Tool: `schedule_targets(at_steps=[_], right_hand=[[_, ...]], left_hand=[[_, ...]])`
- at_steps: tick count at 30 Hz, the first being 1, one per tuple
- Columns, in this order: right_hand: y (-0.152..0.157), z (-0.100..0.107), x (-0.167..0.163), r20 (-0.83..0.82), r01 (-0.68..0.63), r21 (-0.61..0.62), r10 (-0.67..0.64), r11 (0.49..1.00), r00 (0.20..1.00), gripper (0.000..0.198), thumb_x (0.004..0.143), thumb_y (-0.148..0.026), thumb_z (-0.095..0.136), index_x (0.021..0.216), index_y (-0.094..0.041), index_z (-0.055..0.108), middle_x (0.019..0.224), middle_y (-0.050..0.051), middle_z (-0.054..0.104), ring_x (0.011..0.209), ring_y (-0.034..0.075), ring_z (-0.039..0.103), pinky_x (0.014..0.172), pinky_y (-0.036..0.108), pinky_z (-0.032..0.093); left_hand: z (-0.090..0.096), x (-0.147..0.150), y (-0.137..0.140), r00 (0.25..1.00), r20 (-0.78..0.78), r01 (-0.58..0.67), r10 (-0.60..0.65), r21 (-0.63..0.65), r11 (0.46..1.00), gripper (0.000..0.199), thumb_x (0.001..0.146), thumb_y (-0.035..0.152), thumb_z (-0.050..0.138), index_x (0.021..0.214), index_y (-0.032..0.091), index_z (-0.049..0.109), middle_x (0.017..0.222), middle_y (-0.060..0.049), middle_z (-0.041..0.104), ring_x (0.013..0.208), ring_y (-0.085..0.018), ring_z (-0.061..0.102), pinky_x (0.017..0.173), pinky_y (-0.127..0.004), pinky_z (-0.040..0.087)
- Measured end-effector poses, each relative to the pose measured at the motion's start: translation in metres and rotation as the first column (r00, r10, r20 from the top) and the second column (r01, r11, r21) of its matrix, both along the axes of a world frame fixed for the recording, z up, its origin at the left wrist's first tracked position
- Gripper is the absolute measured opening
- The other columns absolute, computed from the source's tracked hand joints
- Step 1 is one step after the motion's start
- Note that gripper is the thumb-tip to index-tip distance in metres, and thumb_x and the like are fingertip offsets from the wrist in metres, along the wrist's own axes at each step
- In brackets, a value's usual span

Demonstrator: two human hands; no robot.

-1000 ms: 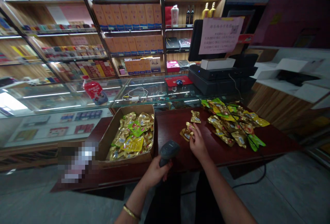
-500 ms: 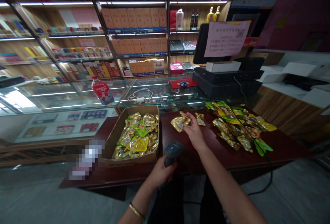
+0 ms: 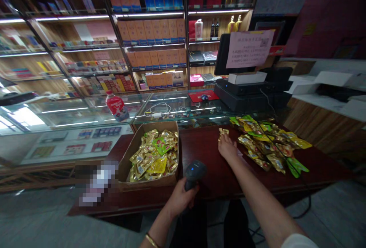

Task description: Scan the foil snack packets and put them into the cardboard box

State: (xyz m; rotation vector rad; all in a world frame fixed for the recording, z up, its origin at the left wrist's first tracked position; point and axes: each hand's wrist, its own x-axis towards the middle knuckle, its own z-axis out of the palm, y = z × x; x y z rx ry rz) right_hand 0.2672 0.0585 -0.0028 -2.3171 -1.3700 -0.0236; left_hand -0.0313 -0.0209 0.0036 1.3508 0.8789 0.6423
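Observation:
In my left hand (image 3: 183, 196) is a dark handheld barcode scanner (image 3: 195, 170), with my fingers wrapped round its handle and its head tilted up over the table's front part. My right hand (image 3: 228, 148) is at a small gold snack packet (image 3: 223, 131) on the dark red table, its fingers closed on the near side and partly hiding it. Left of the scanner stands an open cardboard box (image 3: 124, 162) of gold, green and yellow packets. A loose pile of similar packets (image 3: 254, 139) lies right of my right hand.
Behind the table is a glass counter (image 3: 183, 116) with a white cable (image 3: 157, 114), a mouse (image 3: 204, 98) and a red-labelled bottle (image 3: 117, 107). A monitor (image 3: 223, 55) with a paper sign stands at the back right. A black cord crosses the packet pile.
My right hand has moved right, toward the pile, and is now at the single gold packet. The packet it held in front of it no longer shows there. My left hand still holds the scanner.

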Motion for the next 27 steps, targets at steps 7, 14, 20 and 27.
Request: schedule_targets(at_steps=[7, 14, 20, 27], right_hand=[[-0.044, -0.018, -0.038, 0.059, -0.082, 0.099, 0.077, 0.992, 0.995, 0.036, 0.100, -0.028, 0.045, 0.127, -0.025, 0.069, 0.134, 0.014, 0.064, 0.115, 0.028, 0.062, 0.099, 0.040, 0.043], [-0.044, -0.032, -0.036, -0.051, -0.019, 0.194, 0.029, 0.981, 0.998, 0.057, 0.089, -0.027, 0.060, 0.146, -0.030, 0.054, 0.135, 0.015, 0.063, 0.132, 0.037, 0.049, 0.110, 0.063, 0.026], [-0.039, -0.048, -0.009, -0.363, -0.070, 0.526, 0.298, 0.848, 0.883, 0.048, 0.081, -0.033, 0.062, 0.129, -0.027, 0.070, 0.115, 0.010, 0.065, 0.106, 0.025, 0.063, 0.099, 0.042, 0.049], [-0.038, -0.045, -0.006, -0.474, 0.033, 0.653, 0.375, 0.756, 0.797, 0.037, 0.087, -0.041, 0.057, 0.109, -0.024, 0.080, 0.116, 0.010, 0.067, 0.108, 0.024, 0.064, 0.098, 0.040, 0.052]], left_hand=[[0.006, 0.000, -0.001, 1.000, 0.019, 0.002, -0.002, 0.008, 1.000, 0.040, 0.077, 0.050, 0.076, 0.092, 0.017, 0.058, 0.049, 0.009, 0.051, 0.034, -0.009, 0.045, 0.036, -0.019, 0.036], [0.011, 0.001, -0.003, 1.000, -0.021, -0.004, 0.005, 0.041, 0.999, 0.038, 0.080, 0.048, 0.074, 0.092, 0.016, 0.058, 0.045, 0.008, 0.051, 0.034, -0.009, 0.045, 0.037, -0.018, 0.033], [0.013, 0.003, -0.005, 0.999, -0.024, -0.021, 0.022, 0.031, 0.999, 0.041, 0.079, 0.052, 0.073, 0.091, 0.016, 0.058, 0.044, 0.008, 0.052, 0.034, -0.009, 0.044, 0.038, -0.019, 0.033], [0.011, 0.001, -0.003, 0.999, -0.034, -0.015, 0.015, 0.005, 1.000, 0.045, 0.077, 0.053, 0.076, 0.094, 0.016, 0.059, 0.043, 0.009, 0.052, 0.034, -0.009, 0.044, 0.039, -0.019, 0.032]])
